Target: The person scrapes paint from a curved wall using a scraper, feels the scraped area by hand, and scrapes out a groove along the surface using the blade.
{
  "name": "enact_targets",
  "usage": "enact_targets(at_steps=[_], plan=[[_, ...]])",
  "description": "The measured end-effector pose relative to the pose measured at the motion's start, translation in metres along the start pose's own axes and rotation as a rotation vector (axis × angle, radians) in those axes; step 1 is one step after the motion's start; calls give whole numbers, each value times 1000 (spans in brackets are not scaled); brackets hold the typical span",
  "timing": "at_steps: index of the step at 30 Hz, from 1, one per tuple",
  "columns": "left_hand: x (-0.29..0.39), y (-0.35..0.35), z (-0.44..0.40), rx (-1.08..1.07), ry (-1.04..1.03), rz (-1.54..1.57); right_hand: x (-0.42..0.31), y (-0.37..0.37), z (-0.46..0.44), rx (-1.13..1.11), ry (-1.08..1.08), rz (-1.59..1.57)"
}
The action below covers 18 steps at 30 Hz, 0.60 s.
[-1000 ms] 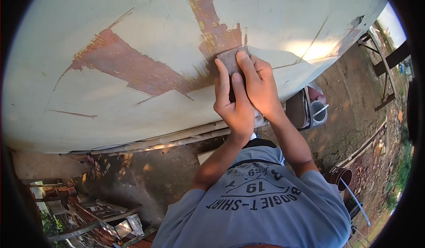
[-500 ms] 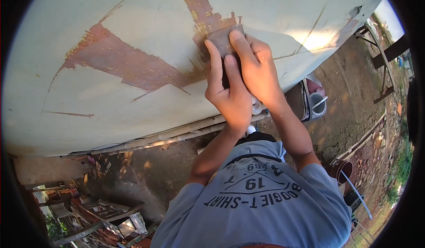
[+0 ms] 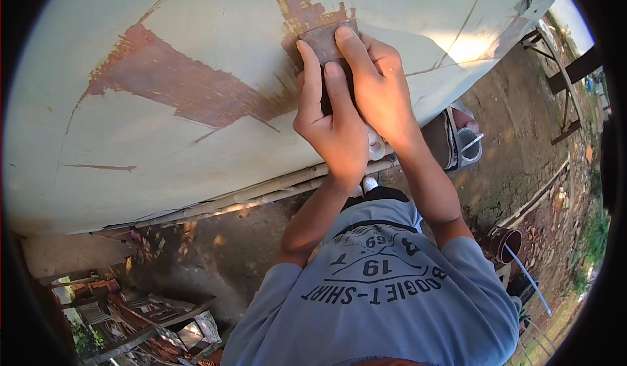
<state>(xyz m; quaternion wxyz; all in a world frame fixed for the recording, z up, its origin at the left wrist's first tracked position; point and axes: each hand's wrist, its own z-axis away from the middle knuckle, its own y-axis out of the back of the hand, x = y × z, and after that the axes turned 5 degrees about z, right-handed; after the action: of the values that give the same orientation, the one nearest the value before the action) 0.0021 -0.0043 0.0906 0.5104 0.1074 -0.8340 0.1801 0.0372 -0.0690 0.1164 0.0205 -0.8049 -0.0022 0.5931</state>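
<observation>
Since the left hand [image 3: 332, 129] and right hand [image 3: 386, 93] share the grip, the grey block [image 3: 323, 40] seems held to press flat and steady against the pale panel [image 3: 222, 29]. Their fingers pinch it together; it lies under the tips, jutting just beyond them, beside the reddish patch [image 3: 189, 82].

Outdoor dirt ground [image 3: 503, 144] is dappled w/ sunlight [image 3: 188, 229]; scrap timber [image 3: 140, 332] is heaped btm L; rubble [image 3: 555, 221] is strewn along R side, w/ greenery [image 3: 595, 235] seen beyond & pale sky [image 3: 572, 21] glimpsed top R.
</observation>
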Motion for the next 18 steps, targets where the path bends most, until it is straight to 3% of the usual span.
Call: enact_targets(at_steps=[3,4,7,10,13,18], plan=[[-28,-1,6,49,-134,-51,20,-1,6,39,51,70],[-38,3,15,30,-44,-4,29,0,13,24,-41,38],[-80,13,36,22,-69,-82,63,4,31,16,-188,-9],[-94,25,48,-31,34,-72,109,7,44,-30,-205,-111],[-94,27,44,-22,2,-42,111,6,45,-90,-114,-88],[-87,21,39,-10,-9,-25,91,5,40,-96,-157,-165]])
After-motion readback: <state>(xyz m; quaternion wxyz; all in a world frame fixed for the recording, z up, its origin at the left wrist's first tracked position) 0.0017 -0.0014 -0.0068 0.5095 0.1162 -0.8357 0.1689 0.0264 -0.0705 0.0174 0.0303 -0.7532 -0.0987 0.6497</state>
